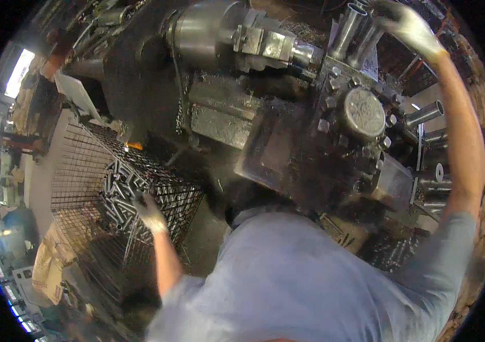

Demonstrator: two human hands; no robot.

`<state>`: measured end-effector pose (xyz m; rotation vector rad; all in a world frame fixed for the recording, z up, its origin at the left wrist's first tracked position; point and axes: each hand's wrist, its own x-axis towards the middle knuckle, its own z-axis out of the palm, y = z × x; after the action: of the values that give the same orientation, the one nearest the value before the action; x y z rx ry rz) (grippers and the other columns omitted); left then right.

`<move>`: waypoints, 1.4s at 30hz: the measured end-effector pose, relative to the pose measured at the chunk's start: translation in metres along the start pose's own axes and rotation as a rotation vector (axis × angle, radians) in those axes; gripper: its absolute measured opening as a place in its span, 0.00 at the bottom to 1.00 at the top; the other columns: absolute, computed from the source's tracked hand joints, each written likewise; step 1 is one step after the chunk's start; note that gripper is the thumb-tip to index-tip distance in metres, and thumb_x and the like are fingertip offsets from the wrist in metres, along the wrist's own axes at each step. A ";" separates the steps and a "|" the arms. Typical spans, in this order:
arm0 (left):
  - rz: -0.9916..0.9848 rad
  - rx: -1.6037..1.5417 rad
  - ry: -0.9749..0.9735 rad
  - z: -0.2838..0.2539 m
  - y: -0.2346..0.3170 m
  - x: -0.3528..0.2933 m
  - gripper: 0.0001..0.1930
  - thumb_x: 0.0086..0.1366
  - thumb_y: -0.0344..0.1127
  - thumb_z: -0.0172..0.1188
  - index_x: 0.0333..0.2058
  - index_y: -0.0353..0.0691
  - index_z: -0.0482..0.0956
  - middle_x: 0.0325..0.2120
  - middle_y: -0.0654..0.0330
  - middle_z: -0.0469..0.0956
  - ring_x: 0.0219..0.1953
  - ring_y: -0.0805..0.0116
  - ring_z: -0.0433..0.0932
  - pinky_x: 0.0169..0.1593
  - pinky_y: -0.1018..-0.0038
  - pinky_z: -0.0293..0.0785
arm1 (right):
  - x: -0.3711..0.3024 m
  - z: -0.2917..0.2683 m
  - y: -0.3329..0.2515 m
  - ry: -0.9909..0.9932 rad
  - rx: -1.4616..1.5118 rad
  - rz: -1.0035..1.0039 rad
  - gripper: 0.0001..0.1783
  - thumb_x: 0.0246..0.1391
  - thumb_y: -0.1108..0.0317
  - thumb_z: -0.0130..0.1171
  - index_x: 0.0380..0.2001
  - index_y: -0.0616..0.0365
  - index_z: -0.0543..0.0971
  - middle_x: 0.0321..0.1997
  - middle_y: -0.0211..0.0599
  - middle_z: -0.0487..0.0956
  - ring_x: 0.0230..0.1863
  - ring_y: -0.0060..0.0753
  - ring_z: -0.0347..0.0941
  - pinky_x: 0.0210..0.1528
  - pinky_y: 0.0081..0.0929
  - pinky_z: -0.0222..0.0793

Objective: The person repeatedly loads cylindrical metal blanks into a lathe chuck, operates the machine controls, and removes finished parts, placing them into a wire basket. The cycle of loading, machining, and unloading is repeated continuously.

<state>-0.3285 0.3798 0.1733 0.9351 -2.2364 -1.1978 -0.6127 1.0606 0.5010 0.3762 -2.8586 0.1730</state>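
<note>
My left hand [151,214], in a pale glove with dark fingertips, is over the near side of a wire mesh basket [80,171]. Its fingers look slightly apart, and I see nothing held between them. Below and beyond it, a heap of short metal tubes [118,194] lies in the basket. At the far right my right hand [412,27], gloved too, reaches up to the top of a metal tube [367,45]. Its darkened fingers seem closed on that tube, though they are partly blurred. Another shiny tube [348,33] stands close beside it.
A lathe chuck [205,34] with steel jaws is at the far middle. The bolted tool post [364,112] sits right of it. One tube [424,114] sticks out near my right forearm. Metal shavings [219,122] cover the machine bed. A brown sack [51,262] is at the left.
</note>
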 end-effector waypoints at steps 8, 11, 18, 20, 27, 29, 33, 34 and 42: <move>0.247 0.090 -0.238 0.068 0.046 -0.076 0.23 0.69 0.34 0.61 0.60 0.30 0.74 0.52 0.42 0.81 0.56 0.44 0.80 0.59 0.59 0.75 | 0.066 0.116 -0.095 -0.677 -0.092 -0.071 0.30 0.47 0.45 0.70 0.34 0.67 0.85 0.35 0.50 0.87 0.36 0.44 0.83 0.42 0.45 0.77; 0.780 0.029 -0.247 0.118 0.137 -0.031 0.34 0.60 0.35 0.68 0.64 0.30 0.71 0.55 0.43 0.79 0.60 0.39 0.77 0.66 0.47 0.69 | 0.072 0.143 -0.109 -0.758 0.230 0.016 0.25 0.42 0.50 0.74 0.28 0.67 0.86 0.30 0.46 0.85 0.30 0.35 0.80 0.32 0.40 0.75; 1.359 0.400 -0.287 0.221 0.376 0.087 0.45 0.54 0.47 0.72 0.67 0.31 0.66 0.67 0.42 0.67 0.74 0.41 0.59 0.76 0.46 0.50 | 0.071 0.170 -0.088 -0.995 0.585 0.156 0.23 0.43 0.51 0.75 0.34 0.60 0.87 0.26 0.38 0.86 0.28 0.30 0.82 0.32 0.35 0.77; 1.452 0.474 -0.255 0.227 0.408 0.096 0.45 0.51 0.54 0.73 0.64 0.34 0.69 0.64 0.43 0.69 0.71 0.43 0.62 0.75 0.48 0.53 | 0.068 0.173 -0.094 -0.836 0.418 0.107 0.22 0.42 0.54 0.74 0.34 0.62 0.86 0.29 0.42 0.87 0.31 0.35 0.84 0.35 0.38 0.79; 1.552 0.434 -0.357 0.229 0.434 0.094 0.48 0.46 0.52 0.75 0.65 0.40 0.68 0.63 0.43 0.69 0.68 0.38 0.66 0.71 0.42 0.59 | 0.055 0.173 -0.074 -0.672 0.209 -0.085 0.35 0.39 0.40 0.76 0.41 0.59 0.87 0.40 0.52 0.87 0.43 0.51 0.85 0.47 0.45 0.79; 1.519 0.508 -0.391 0.230 0.435 0.095 0.50 0.45 0.51 0.75 0.66 0.37 0.66 0.65 0.42 0.69 0.69 0.38 0.65 0.72 0.42 0.57 | 0.042 0.177 -0.046 -0.787 0.374 -0.133 0.36 0.40 0.40 0.77 0.46 0.55 0.86 0.45 0.50 0.87 0.46 0.50 0.85 0.50 0.45 0.79; 1.464 0.563 -0.602 0.235 0.460 0.099 0.55 0.38 0.41 0.79 0.68 0.36 0.64 0.67 0.41 0.68 0.70 0.38 0.65 0.73 0.51 0.64 | -0.014 0.181 -0.007 -0.650 -0.004 -0.462 0.21 0.49 0.54 0.69 0.44 0.55 0.88 0.48 0.52 0.86 0.49 0.47 0.84 0.50 0.45 0.80; 1.430 0.619 -0.648 0.238 0.472 0.099 0.55 0.37 0.40 0.79 0.68 0.37 0.65 0.67 0.42 0.68 0.70 0.38 0.66 0.72 0.53 0.65 | -0.032 0.177 -0.007 -0.729 -0.287 -0.476 0.19 0.49 0.57 0.66 0.42 0.57 0.88 0.47 0.53 0.86 0.49 0.47 0.85 0.49 0.45 0.80; 1.024 0.886 -1.119 0.284 0.543 0.109 0.55 0.42 0.35 0.77 0.72 0.42 0.63 0.60 0.42 0.78 0.64 0.48 0.76 0.65 0.62 0.74 | -0.050 0.053 0.020 0.415 0.026 0.192 0.19 0.60 0.59 0.57 0.53 0.50 0.83 0.38 0.50 0.85 0.39 0.57 0.83 0.42 0.49 0.78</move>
<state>-0.7792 0.6731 0.4875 -0.9889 -3.3897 -0.1103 -0.5841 1.0841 0.4351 0.0567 -2.4785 0.2865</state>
